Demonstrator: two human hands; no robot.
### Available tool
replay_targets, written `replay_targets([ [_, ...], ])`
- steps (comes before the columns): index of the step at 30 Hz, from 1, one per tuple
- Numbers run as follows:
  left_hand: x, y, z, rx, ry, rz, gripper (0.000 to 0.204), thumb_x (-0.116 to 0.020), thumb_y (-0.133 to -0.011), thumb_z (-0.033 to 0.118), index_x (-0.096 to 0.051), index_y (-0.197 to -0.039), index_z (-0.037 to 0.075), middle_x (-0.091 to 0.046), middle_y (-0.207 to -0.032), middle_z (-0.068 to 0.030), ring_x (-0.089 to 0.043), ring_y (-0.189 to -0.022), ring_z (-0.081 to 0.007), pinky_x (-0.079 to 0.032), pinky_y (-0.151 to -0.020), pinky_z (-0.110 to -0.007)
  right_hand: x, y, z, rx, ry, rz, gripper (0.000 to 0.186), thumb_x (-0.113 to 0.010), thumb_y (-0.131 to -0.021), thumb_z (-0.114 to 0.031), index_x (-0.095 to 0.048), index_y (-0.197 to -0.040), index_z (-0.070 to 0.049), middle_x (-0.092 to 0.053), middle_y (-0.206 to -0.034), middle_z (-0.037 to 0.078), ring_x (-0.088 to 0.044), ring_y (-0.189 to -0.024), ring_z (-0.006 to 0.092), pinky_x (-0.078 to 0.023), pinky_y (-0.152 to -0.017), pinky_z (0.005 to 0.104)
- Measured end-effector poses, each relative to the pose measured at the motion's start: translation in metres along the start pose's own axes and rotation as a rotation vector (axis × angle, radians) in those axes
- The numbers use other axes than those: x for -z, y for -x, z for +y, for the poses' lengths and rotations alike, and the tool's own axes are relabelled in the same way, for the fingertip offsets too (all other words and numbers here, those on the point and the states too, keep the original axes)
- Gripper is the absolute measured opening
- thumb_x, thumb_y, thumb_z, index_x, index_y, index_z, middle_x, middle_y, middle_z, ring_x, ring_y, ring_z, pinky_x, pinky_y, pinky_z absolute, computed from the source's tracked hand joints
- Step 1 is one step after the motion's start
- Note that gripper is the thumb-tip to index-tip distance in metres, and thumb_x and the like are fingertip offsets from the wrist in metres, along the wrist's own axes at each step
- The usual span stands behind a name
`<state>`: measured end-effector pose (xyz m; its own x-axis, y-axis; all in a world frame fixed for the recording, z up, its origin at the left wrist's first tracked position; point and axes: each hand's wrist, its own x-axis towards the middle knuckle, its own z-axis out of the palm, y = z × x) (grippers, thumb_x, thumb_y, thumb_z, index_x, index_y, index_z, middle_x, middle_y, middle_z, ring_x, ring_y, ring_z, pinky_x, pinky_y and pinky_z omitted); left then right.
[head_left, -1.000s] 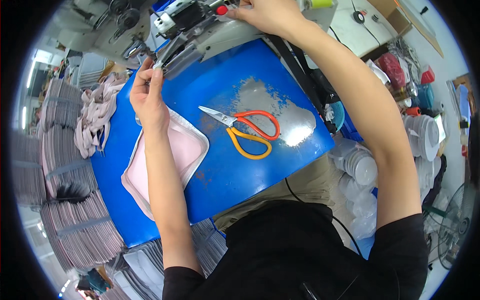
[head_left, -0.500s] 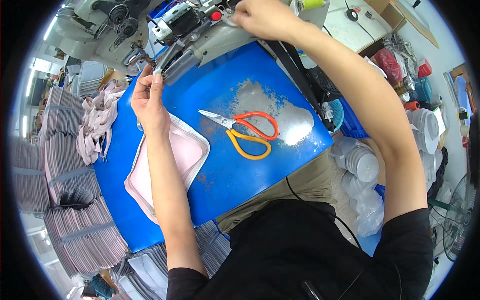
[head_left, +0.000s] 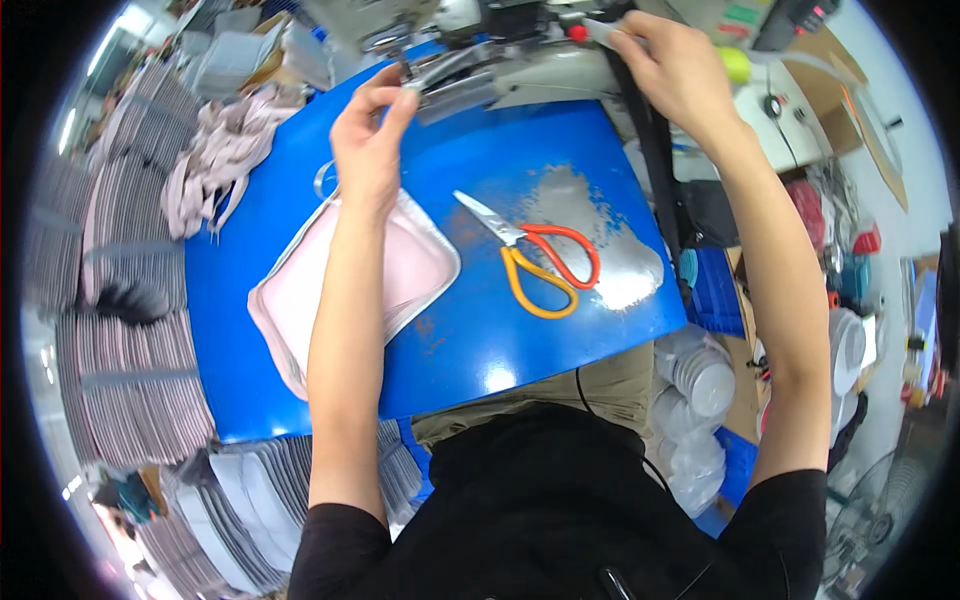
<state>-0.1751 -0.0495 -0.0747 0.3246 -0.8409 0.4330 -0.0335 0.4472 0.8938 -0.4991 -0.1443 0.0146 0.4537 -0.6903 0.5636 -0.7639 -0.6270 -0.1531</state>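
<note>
Fingertips bunched in a pinch, my left hand (head_left: 368,140) is up at the needle end of the sewing machine (head_left: 545,72); what it pinches is too small to make out. My right hand (head_left: 675,75) has its fingers curled at the machine's right part, by a small pale piece (head_left: 600,34) and a red knob (head_left: 578,33). Whether it grips that piece is unclear. Under my left forearm lies a pink fabric panel (head_left: 420,255) with a pale edge, partly hidden. Scissors (head_left: 512,237) with one red and one yellow handle rest on the blue tabletop (head_left: 460,370), blades apart.
Bundled stacks of grey and pink fabric pieces (head_left: 140,375) stand left of the table, with more below its front edge. Loose pink strips (head_left: 225,155) hang at the far left. At the right are a blue crate (head_left: 715,290) and plastic-wrapped round rolls (head_left: 700,385).
The view has shifted, so the table and machine sit differently in it. Both hands remain up at the machine, the right still at its right part. The scissors and panel stay on the table.
</note>
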Motion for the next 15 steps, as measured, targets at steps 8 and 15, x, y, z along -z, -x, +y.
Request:
replay_targets([
  [8, -0.008, 0.001, 0.003, 0.254, 0.307, 0.054, 0.005, -0.075, -0.094, 0.011, -0.071, -0.092, 0.008, -0.065, -0.129, -0.0092, -0.059, -0.103, -0.0122, -0.046, -0.095, -0.031, 0.000, 0.005, -0.017, -0.093, -0.032, 0.026, 0.026, -0.065, -0.099, -0.033, -0.072, -0.098, -0.008, -0.072, -0.089, 0.015, -0.068, -0.084, 0.0410, -0.052, -0.073, 0.0484],
  [15, 0.006, 0.009, -0.002, 0.343, 0.538, -0.038, 0.021, -0.080, -0.092, 0.014, -0.063, -0.104, 0.010, -0.062, -0.129, -0.0079, -0.057, -0.114, -0.0142, -0.045, -0.101, -0.033, 0.011, 0.055, -0.061, 0.128, -0.171, 0.314, 0.029, -0.076, -0.086, -0.007, -0.070, -0.114, -0.008, -0.071, -0.109, 0.012, -0.066, -0.101, 0.0334, -0.051, -0.086, 0.0433],
])
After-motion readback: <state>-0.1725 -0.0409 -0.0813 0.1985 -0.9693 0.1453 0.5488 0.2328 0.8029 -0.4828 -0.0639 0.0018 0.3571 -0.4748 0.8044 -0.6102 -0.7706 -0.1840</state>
